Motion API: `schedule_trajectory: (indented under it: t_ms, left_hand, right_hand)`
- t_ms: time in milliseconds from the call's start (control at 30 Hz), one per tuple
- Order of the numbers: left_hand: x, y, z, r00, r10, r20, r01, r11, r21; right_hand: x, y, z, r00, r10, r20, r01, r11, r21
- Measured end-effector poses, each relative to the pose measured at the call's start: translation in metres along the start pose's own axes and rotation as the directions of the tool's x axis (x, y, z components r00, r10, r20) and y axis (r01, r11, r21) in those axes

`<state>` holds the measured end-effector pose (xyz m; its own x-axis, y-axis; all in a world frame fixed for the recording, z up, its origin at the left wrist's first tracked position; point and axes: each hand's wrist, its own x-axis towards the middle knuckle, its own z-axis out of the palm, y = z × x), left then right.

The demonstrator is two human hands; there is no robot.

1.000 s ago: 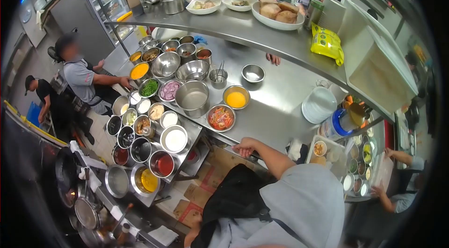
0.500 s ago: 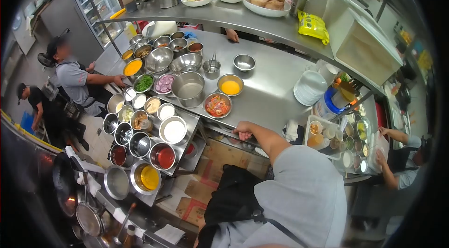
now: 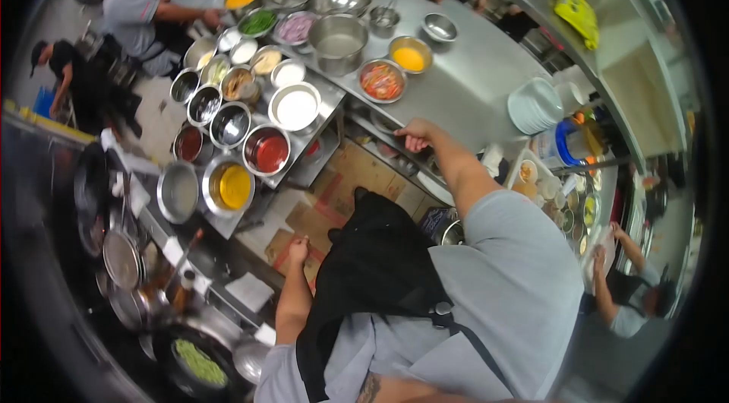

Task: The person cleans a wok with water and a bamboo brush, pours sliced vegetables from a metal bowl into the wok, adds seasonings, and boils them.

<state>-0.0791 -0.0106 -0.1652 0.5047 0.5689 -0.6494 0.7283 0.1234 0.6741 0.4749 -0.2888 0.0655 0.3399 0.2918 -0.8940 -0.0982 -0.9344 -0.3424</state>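
Note:
My right hand (image 3: pixel 414 135) is held out at the counter's front edge, fingers curled. It is beside an under-counter opening (image 3: pixel 373 120); whatever its fingers grip is hidden. My left hand (image 3: pixel 298 251) hangs low beside my black apron (image 3: pixel 380 251), closed, with nothing showing in it. Above my right hand, a metal bowl of sliced red and orange vegetables (image 3: pixel 382 80) sits on the steel counter (image 3: pixel 467 76). Close by are a bowl of yellow liquid (image 3: pixel 410 55) and a large steel pot (image 3: pixel 339 42).
Several metal containers of sauces, including a red sauce (image 3: pixel 267 151), stand on the left. At the lower left, a wok (image 3: pixel 199 361) holds something green near other pans (image 3: pixel 125 259). White plates (image 3: pixel 535 105) are stacked right. Co-workers stand at left (image 3: pixel 137 15) and right (image 3: pixel 630 289).
The view has tilted down and turned. My left hand and the wok with green food have come into view. My right hand stays near the counter edge with curled fingers.

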Motion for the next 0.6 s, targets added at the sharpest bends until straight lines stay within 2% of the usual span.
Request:
schedule_trajectory:
  t_ms: [33, 100, 133, 267, 333, 367, 433, 467, 533, 600]
  left_hand:
    - [-0.011, -0.003, -0.004, 1.0, -0.028, -0.015, 0.027, 1.0, -0.012]
    - [-0.036, -0.022, -0.011, 0.969, -0.239, 0.067, 0.248, 0.926, -0.285]
    - [-0.046, -0.026, -0.016, 0.949, -0.297, 0.107, 0.314, 0.918, -0.242]
    - [-0.095, -0.047, -0.011, 0.956, -0.293, 0.031, 0.294, 0.944, -0.153]
    - [-0.11, -0.067, -0.01, 0.987, -0.098, 0.126, 0.07, 0.974, 0.214]
    - [-0.12, -0.073, -0.008, 0.987, -0.102, 0.125, 0.074, 0.975, 0.21]
    - [-0.132, -0.08, 0.001, 0.995, -0.068, 0.073, 0.063, 0.995, 0.073]
    - [-0.141, -0.068, 0.006, 0.995, -0.072, 0.066, 0.067, 0.996, 0.065]
    - [-0.155, -0.032, 0.013, 0.968, -0.237, -0.084, 0.245, 0.964, 0.104]
    - [-0.139, -0.033, 0.024, 0.969, -0.181, -0.167, 0.202, 0.972, 0.118]
  right_hand:
    - [0.004, -0.003, -0.003, 1.0, 0.003, 0.025, -0.002, 1.0, -0.022]
    - [0.01, 0.001, -0.001, 0.999, 0.022, 0.025, -0.022, 1.0, 0.011]
    - [0.013, 0.003, 0.0, 0.999, 0.03, 0.034, -0.031, 0.999, 0.01]
    - [0.0, -0.001, 0.001, 1.0, 0.021, 0.006, -0.021, 0.999, 0.045]
    - [-0.001, -0.002, 0.002, 1.0, 0.015, -0.004, -0.015, 0.999, 0.045]
    - [0.001, -0.001, 0.003, 1.0, 0.01, -0.005, -0.01, 0.998, 0.055]
    - [0.004, -0.001, 0.001, 1.0, 0.001, -0.006, 0.0, 0.999, 0.054]
    - [0.008, 0.0, 0.001, 1.0, 0.009, 0.006, -0.009, 0.999, 0.047]
    - [0.012, 0.0, 0.003, 0.999, 0.015, 0.03, -0.016, 1.0, 0.021]
    - [0.008, 0.001, 0.004, 0.999, 0.026, -0.031, -0.025, 0.999, 0.043]
